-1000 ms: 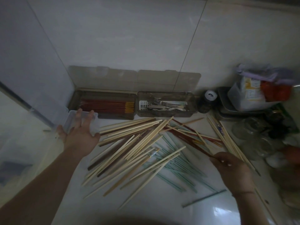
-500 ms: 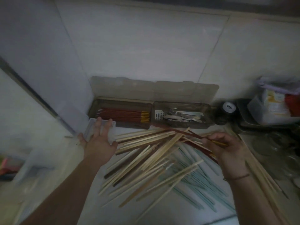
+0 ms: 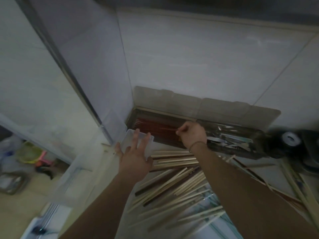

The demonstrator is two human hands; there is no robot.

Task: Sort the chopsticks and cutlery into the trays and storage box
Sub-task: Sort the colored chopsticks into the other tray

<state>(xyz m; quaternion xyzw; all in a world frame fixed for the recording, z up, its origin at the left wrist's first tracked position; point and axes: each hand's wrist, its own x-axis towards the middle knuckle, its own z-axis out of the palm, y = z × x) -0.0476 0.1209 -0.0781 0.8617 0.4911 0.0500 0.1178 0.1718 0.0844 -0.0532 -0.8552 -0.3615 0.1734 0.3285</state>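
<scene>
A brown storage box (image 3: 205, 107) stands against the wall with its lid open. Its left compartment holds red chopsticks (image 3: 151, 125); its right compartment holds metal cutlery (image 3: 231, 138). My right hand (image 3: 192, 134) hovers over the left compartment and pinches a red chopstick (image 3: 168, 128) that points left. My left hand (image 3: 135, 155) lies with straight fingers on a clear plastic tray (image 3: 131, 138) at the counter's left edge. A loose pile of pale bamboo and dark chopsticks (image 3: 174, 183) covers the counter in front of the box, with teal ones (image 3: 215, 219) lower down.
A dark jar with a white lid (image 3: 290, 139) stands right of the box. More bamboo chopsticks (image 3: 293, 183) lie at the right. A clear bin (image 3: 69, 183) hangs off the counter's left edge, with floor clutter (image 3: 29, 154) beyond.
My right hand lifted a red chopstick from the pile and carried it left and back, over the box's left compartment. The view swung left. My left hand stayed on the clear tray.
</scene>
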